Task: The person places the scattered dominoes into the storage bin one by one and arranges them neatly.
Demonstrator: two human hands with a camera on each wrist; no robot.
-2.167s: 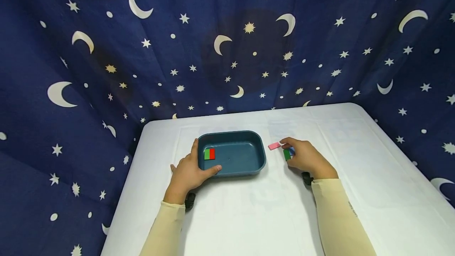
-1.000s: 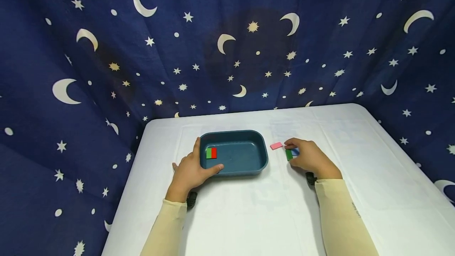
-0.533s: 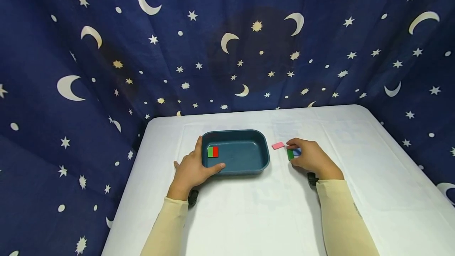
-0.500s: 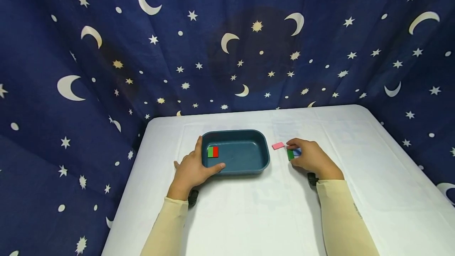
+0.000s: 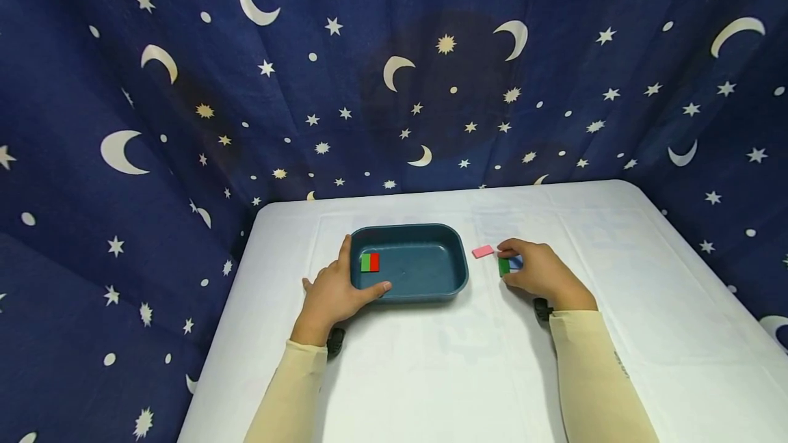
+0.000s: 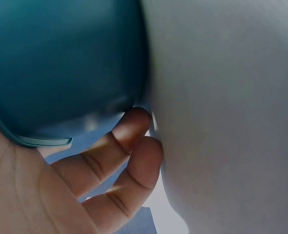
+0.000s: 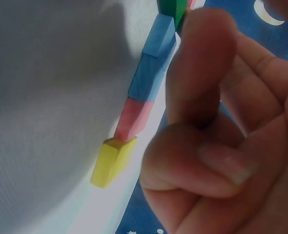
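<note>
My left hand (image 5: pixel 332 289) grips the left end of a dark teal plastic bin (image 5: pixel 418 273), thumb over the front rim and index finger along the far left corner. In the left wrist view two fingers (image 6: pixel 144 156) curl against its outer wall. Inside the bin, a light green block (image 5: pixel 366 262) and a red block (image 5: pixel 374 262) lie side by side. My right hand (image 5: pixel 543 272) pinches a dark green block (image 5: pixel 504 267) between index finger and thumb. It stands at the end of a row with blue blocks (image 7: pixel 149 73), a pink block (image 7: pixel 134 117) and a yellow block (image 7: pixel 112 163).
A separate pink block (image 5: pixel 483 251) lies on the white table (image 5: pixel 443 374) between bin and right hand. A dark blue curtain (image 5: pixel 345 74) with moons and stars hangs behind the table and along its sides.
The dark green block has turned from a slant to sit in line against the blue blocks, and the right fingers have shifted slightly with it. The left hand keeps its grip on the bin.
</note>
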